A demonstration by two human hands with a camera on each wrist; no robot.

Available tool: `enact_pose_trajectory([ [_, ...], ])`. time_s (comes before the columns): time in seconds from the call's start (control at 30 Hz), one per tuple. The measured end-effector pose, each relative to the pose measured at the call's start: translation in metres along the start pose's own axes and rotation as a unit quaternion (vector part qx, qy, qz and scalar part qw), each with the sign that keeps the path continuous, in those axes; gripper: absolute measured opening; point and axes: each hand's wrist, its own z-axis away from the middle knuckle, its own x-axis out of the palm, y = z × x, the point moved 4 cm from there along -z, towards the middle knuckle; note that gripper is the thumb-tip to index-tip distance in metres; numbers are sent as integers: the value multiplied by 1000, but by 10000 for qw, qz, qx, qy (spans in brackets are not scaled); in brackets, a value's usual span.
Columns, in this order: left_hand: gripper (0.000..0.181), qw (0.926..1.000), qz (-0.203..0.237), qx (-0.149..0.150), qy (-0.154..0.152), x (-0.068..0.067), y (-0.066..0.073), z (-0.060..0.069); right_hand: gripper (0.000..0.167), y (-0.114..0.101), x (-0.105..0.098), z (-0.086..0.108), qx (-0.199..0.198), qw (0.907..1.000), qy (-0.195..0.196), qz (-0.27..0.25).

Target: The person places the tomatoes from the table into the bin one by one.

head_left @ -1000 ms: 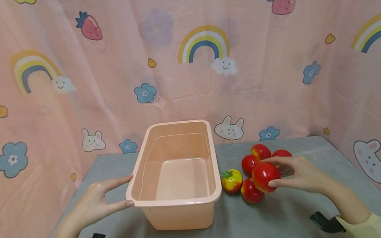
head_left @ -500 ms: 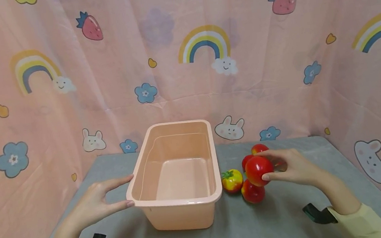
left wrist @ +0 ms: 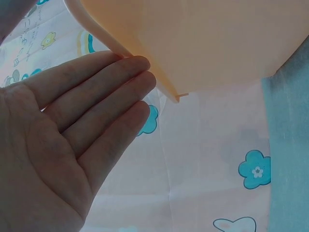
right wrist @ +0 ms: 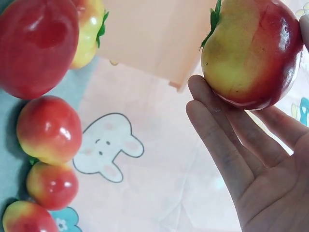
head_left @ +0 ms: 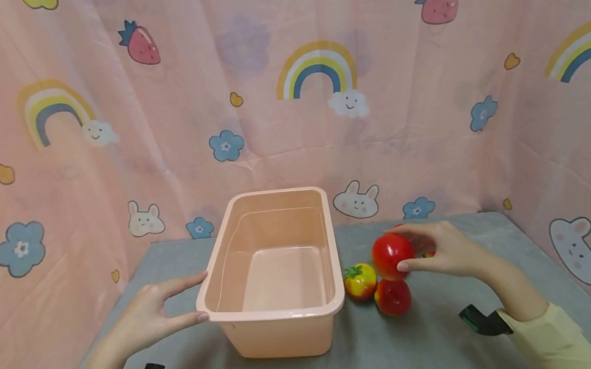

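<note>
My right hand [head_left: 444, 250] holds a glossy red tomato [head_left: 391, 254] above the others, thumb on its near side and fingers beyond. In the right wrist view, the held tomato [right wrist: 253, 53] shows a yellow patch and green leaves. The straight fingers of my left hand [head_left: 151, 316] touch the left rim of a peach-coloured plastic basin [head_left: 273, 315], as the left wrist view also shows. Below the held fruit, a dark red tomato [head_left: 393, 297] rests on the table. Beside it, a yellow-and-red tomato [head_left: 360, 281] sits near the basin's right wall.
More red tomatoes [right wrist: 49, 129] lie in a row in the right wrist view; my right hand mostly hides them in the head view. A grey cloth covers the table [head_left: 456, 325]. Behind hangs a pink patterned curtain [head_left: 277, 125]. The basin's inside holds nothing visible.
My right hand has moved left and slightly up with the held tomato, covering the tomatoes behind. My left hand and the basin have stayed in place.
</note>
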Motion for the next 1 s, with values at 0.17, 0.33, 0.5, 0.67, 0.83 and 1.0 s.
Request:
enact_pose_trajectory([
  [0.17, 60, 10000, -16, -28, -6, -1, 1, 0, 56, -3, 0, -6, -50, 10000, -30, -77],
  [0.33, 61, 10000, -1, -58, -12, -1, 1, 0, 56, -8, -2, -11, -150, 9998, 6, -99],
  [0.5, 60, 10000, 5, -53, -7, 0, 0, 0, 57, -13, -3, -15, -131, 9999, -29, -108],
  [0.67, 60, 10000, 25, -43, -14, 0, 0, 0, 58, -16, -3, -20, -49, 10000, -71, -39],
  [0.83, 60, 10000, 40, 12, 42, 0, 0, 0, 60, -20, -4, -25, -24, 10000, -83, -15],
  [1.0, 60, 10000, 44, -5, 32, 0, 0, 1, 59, -24, -5, -31, -78, 9999, -112, -45],
])
